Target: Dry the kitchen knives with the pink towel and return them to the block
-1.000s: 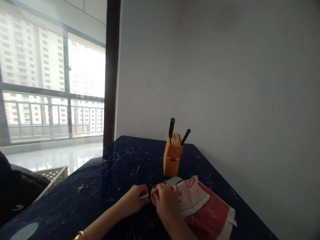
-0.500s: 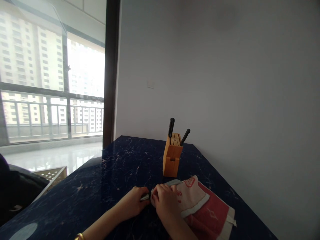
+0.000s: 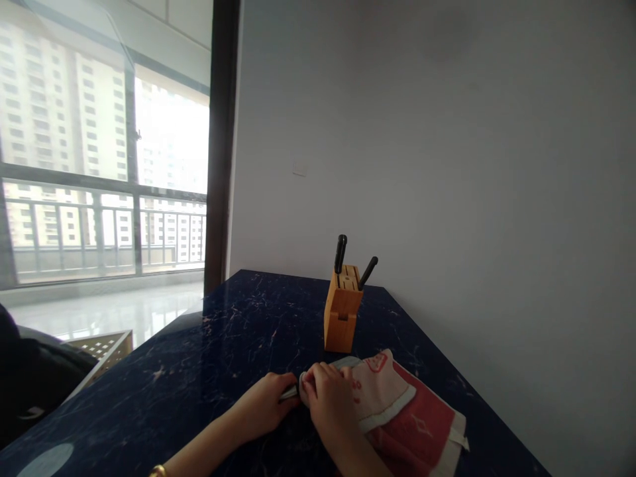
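Observation:
My left hand (image 3: 265, 401) is closed around a small object with a pale metallic end (image 3: 289, 393), too hidden to name. My right hand (image 3: 330, 401) is closed on the edge of a pink and red towel (image 3: 397, 414) and presses it against that object. Both hands rest low on the dark blue marble table (image 3: 223, 344). Behind them stands a wooden knife block (image 3: 342, 315) with two black handles sticking out of its top.
A grey wall runs along the table's right side. To the left is a large window with a dark frame post (image 3: 221, 146), and a balcony railing beyond. A dark shape (image 3: 30, 381) and a perforated box (image 3: 102, 348) sit at the lower left.
The hands have stayed almost in place, with my right hand shifting the towel slightly over the object held by my left.

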{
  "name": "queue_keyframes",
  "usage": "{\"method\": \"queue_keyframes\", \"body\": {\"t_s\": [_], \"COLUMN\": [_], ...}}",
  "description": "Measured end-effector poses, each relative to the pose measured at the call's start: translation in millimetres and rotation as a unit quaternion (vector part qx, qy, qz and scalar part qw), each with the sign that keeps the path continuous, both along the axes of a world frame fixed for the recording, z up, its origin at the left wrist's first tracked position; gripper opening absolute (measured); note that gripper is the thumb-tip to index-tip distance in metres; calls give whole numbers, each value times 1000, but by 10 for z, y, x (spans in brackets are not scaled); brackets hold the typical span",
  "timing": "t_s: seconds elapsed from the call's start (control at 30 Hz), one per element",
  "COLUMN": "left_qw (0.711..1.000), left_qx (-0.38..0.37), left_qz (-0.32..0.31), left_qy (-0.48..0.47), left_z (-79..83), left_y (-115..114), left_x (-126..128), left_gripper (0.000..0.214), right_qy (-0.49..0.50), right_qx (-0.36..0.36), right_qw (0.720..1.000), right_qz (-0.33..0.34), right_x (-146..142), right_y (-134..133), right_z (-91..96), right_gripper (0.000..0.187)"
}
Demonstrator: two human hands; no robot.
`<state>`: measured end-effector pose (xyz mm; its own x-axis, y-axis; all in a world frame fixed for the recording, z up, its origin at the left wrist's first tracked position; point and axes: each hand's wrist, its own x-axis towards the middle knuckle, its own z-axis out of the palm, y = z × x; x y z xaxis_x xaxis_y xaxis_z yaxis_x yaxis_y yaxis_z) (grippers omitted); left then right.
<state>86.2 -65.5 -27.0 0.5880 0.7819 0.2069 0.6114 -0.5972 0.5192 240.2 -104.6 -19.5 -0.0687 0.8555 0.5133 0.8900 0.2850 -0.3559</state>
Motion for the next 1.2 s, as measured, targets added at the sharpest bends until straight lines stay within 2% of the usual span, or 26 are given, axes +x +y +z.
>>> {"method": "queue_keyframes", "body": {"t_s": [0.93, 1.1, 1.2], "left_qw": [1000, 1000, 999], "left_qx": [6, 5, 6], "left_qz": [-13, 2, 8], "left_qy": [5, 25, 33], "left_z": [-17, -12, -6], "left_y": [-14, -15, -5], "left_x": [4, 2, 4], "left_gripper": [15, 15, 15], "right_qy": [-27, -38, -43], "right_qx": [-12, -29, -29], "right_qw": [1000, 999, 999], "right_qz": [-5, 17, -1], "right_x": [4, 27, 79], "right_y": [-27, -51, -20], "right_z": [46, 62, 85], "right_gripper": [13, 15, 15]}}
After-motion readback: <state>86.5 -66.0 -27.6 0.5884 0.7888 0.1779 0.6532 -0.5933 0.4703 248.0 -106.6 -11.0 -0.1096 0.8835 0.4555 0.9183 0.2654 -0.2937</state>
